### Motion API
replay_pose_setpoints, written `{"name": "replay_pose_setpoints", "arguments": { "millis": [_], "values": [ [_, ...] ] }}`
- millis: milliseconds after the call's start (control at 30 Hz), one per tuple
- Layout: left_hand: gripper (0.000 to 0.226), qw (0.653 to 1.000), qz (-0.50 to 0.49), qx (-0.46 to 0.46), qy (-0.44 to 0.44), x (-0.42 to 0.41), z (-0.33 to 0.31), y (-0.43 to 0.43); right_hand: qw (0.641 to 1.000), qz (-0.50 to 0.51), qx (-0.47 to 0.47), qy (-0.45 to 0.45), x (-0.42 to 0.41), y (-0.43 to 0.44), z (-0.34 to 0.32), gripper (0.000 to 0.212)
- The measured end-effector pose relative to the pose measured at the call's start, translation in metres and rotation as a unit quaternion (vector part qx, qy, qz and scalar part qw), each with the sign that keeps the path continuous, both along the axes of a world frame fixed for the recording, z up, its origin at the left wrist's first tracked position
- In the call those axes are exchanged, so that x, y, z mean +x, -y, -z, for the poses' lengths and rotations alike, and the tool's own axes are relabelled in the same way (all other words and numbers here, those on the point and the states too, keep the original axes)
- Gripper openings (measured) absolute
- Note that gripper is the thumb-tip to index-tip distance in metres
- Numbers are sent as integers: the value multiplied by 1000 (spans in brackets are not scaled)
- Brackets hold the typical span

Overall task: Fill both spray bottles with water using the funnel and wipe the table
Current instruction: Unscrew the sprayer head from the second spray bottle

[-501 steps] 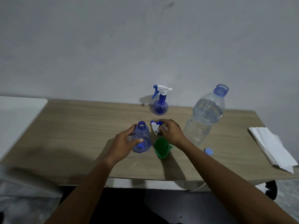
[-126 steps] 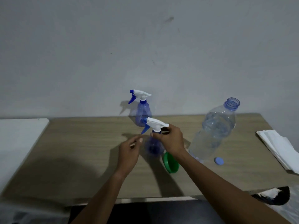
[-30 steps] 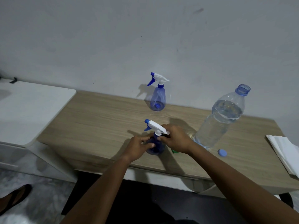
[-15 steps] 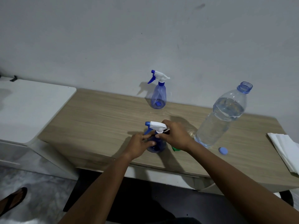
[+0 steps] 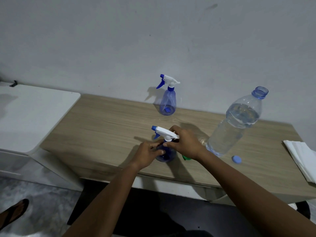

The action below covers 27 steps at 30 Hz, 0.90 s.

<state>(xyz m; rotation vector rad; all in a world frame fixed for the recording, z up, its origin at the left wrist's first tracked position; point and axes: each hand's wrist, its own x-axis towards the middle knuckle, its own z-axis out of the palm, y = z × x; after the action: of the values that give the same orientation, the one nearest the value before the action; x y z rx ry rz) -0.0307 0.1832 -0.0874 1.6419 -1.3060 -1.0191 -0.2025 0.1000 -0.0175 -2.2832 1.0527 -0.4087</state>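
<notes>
A pale grey wall stood behind the wooden table (image 5: 106,127), with a white cabinet (image 5: 34,113) butted against its nine o'clock end. Near the front edge, straight ahead of me at twelve o'clock, the near spray bottle (image 5: 165,155) stood upright. My left hand (image 5: 147,153) was curled round its blue body, fingers pressed against the plastic. My right hand (image 5: 185,144) pinched the collar just under the white trigger head (image 5: 165,132), whose nozzle pointed toward ten o'clock. I judged I was screwing the head down, so the bottle's upright axis was what mattered: the twist ran round that vertical line, the right hand on top turning, the left bracing below.

The green funnel (image 5: 186,157) lay on the table just beside the bottle at three o'clock, mostly hidden under my right wrist. The far spray bottle (image 5: 168,101) stood well apart at twelve o'clock by the wall, head on. The big water bottle (image 5: 236,124) stood open at two o'clock, its blue cap (image 5: 236,159) on the table near its base. Folded paper towels (image 5: 302,158) waited at the three o'clock end, nearer my right hand; wiping was, I reckoned, still undone.
</notes>
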Motion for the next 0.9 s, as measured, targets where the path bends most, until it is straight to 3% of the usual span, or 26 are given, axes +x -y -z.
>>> {"name": "replay_pose_setpoints", "arguments": {
  "millis": [167,333,467,567,733,900],
  "values": [
    [46,1000,0,-3,0,-2,-4,-1,998,-6,49,40,-7,3,2,22],
    [42,1000,3,1,4,1,-5,0,967,49,158,195,-6,3,-14,17],
    [44,1000,14,9,13,2,-9,2,923,88,206,313,-4,9,-37,25],
    [46,999,2,17,41,1,-17,2,910,94,233,331,-3,14,-52,22],
    [48,996,-8,-5,93,-5,-20,5,922,88,206,315,1,20,-70,19],
    [41,992,-24,-15,125,-7,-17,12,905,88,194,368,8,37,-102,13]
  ]
}}
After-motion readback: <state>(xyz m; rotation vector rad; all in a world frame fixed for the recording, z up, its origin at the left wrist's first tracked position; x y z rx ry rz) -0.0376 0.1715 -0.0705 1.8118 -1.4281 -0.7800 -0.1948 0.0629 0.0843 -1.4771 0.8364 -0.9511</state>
